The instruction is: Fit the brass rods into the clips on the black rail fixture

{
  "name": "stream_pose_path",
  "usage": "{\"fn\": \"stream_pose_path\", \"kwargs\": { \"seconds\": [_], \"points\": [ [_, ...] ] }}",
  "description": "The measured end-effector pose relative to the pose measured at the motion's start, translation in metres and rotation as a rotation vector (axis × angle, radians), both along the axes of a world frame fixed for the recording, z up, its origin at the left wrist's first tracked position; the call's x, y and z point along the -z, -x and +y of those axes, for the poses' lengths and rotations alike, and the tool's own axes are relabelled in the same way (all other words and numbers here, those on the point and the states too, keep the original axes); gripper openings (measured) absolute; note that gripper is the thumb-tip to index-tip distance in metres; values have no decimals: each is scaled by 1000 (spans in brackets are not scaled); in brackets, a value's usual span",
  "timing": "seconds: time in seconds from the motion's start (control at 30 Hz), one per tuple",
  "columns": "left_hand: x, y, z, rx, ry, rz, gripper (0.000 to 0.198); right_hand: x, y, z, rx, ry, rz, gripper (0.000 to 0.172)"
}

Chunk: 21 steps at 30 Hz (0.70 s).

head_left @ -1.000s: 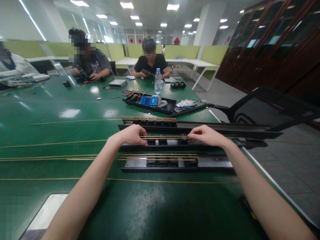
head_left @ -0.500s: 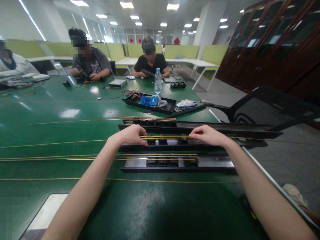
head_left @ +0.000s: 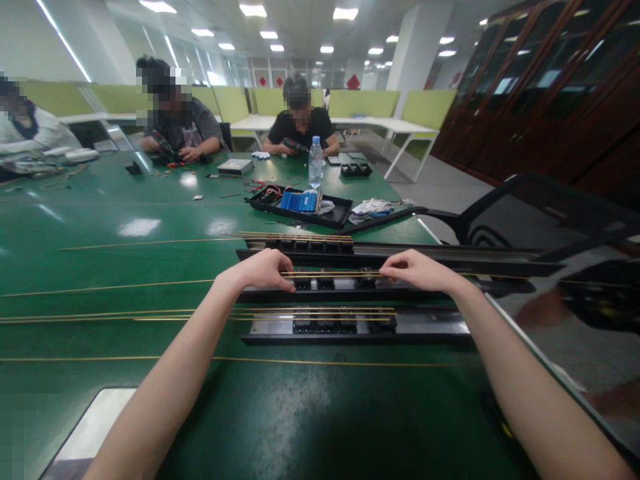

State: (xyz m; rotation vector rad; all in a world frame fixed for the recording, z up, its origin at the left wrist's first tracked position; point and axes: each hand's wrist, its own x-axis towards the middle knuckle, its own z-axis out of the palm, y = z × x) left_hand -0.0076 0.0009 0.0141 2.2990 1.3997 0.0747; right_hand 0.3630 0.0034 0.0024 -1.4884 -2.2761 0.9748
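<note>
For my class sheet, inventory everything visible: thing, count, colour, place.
table: one, green, foreground
rods: several, gold, across table
rails: three, black, on table
fittings: several, black, in rails
tray: one, black, beyond rails
ribbed piece: one, blue, in tray
bottle: one, clear, behind tray
cloth: one bundle, whitish, beside tray
chair: one, black, right
cabinets: count unclear, brown, right
partitions: several, green, background
lights: many, white, ceiling
people: at least three, mixed clothing, opposite
left hand: one, bare, at rods
right hand: one, bare, pinching rods
</note>
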Motion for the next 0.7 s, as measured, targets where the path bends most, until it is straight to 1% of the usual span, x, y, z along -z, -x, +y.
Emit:
{"fn": "stream_pose_path", "kwargs": {
  "seconds": [0.4, 0.7],
  "points": [
    [1, 1, 0, 1, 6, -6, 38, 2, -2, 1, 3, 9, -1, 49],
    [2, 2, 2, 9, 7, -8, 38, 0, -2, 0, 10, 16, -6, 50]
  ]
}}
